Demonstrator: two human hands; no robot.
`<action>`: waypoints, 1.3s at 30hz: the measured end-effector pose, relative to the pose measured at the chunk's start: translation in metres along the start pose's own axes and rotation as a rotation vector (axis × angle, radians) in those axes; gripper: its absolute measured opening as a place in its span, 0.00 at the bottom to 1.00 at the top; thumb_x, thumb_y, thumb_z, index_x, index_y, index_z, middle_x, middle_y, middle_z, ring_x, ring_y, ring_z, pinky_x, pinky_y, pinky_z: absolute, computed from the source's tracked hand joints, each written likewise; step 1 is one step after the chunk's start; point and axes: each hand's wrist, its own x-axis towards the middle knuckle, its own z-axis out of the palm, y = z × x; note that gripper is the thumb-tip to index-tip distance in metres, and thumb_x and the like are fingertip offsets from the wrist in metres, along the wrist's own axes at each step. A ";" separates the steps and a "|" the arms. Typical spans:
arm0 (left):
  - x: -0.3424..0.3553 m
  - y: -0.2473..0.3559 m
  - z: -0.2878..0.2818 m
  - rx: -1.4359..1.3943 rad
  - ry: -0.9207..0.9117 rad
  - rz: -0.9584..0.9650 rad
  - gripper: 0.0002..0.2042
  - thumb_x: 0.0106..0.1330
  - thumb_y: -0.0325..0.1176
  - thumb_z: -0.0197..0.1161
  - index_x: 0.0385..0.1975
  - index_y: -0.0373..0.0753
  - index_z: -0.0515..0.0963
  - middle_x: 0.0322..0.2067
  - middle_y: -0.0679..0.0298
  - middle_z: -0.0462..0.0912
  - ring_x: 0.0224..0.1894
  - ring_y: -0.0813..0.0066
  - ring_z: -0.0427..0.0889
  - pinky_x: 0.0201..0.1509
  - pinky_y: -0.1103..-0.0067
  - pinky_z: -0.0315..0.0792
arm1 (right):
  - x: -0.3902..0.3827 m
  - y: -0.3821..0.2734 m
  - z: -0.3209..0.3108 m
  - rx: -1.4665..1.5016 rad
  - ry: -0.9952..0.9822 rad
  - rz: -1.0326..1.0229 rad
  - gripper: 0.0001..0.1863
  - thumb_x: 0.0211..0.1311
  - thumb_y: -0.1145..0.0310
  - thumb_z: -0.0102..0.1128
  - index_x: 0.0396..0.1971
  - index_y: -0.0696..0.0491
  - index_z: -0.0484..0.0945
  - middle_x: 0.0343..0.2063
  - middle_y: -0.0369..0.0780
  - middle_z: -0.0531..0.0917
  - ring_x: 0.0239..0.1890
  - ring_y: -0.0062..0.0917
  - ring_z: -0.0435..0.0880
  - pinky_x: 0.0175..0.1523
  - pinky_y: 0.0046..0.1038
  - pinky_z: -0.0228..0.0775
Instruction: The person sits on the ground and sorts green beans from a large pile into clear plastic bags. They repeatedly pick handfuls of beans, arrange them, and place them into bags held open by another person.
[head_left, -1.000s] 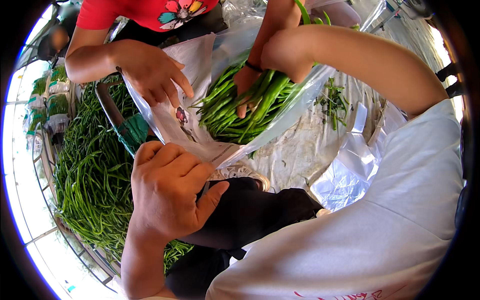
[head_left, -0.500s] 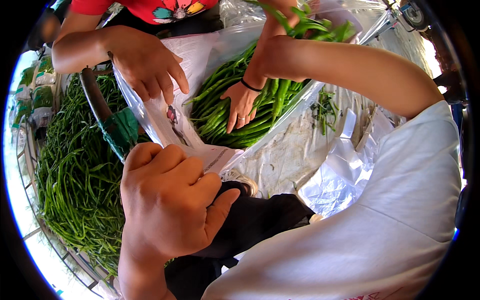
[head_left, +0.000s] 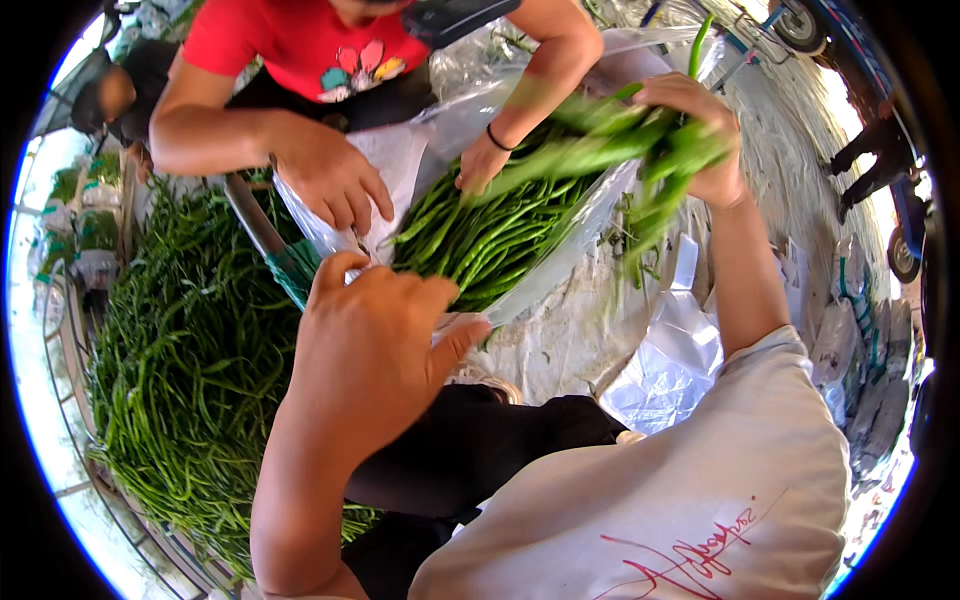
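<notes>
My right hand (head_left: 705, 135) grips a bunch of long green chili peppers (head_left: 600, 150), blurred by motion, above the right side of a clear plastic bag (head_left: 555, 275). More green chili peppers (head_left: 520, 235) lie lengthwise inside the bag. My left hand (head_left: 375, 335) is closed over the bag's near left edge, its fingertips partly hidden. Just left of it is a curved bar wrapped in green tape (head_left: 292, 270). Across from me, a co-worker's banded hand (head_left: 484, 165) touches the peppers in the bag. The co-worker's other hand (head_left: 335, 175) rests by the paper-lined left edge.
A large heap of loose green chili peppers (head_left: 200, 380) lies to the left. Empty clear plastic (head_left: 670, 350) lies on the pale ground sheet (head_left: 560, 345) at right. Packed bags stand at far left (head_left: 97, 230). A wheeled vehicle (head_left: 800, 25) is at upper right.
My right hand has swung right, away from the bag's far end, with the pepper bunch. My left hand has shifted slightly right. The co-worker's banded hand has drawn back up and leans less into the bag.
</notes>
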 end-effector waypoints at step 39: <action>0.215 0.036 0.039 -0.925 -0.278 -0.507 0.10 0.48 0.24 0.64 0.30 0.29 0.77 0.22 0.58 0.80 0.22 0.67 0.81 0.25 0.73 0.76 | -0.103 0.014 0.014 -0.477 -0.400 0.529 0.30 0.64 0.40 0.44 0.52 0.49 0.76 0.50 0.46 0.78 0.63 0.36 0.66 0.71 0.51 0.34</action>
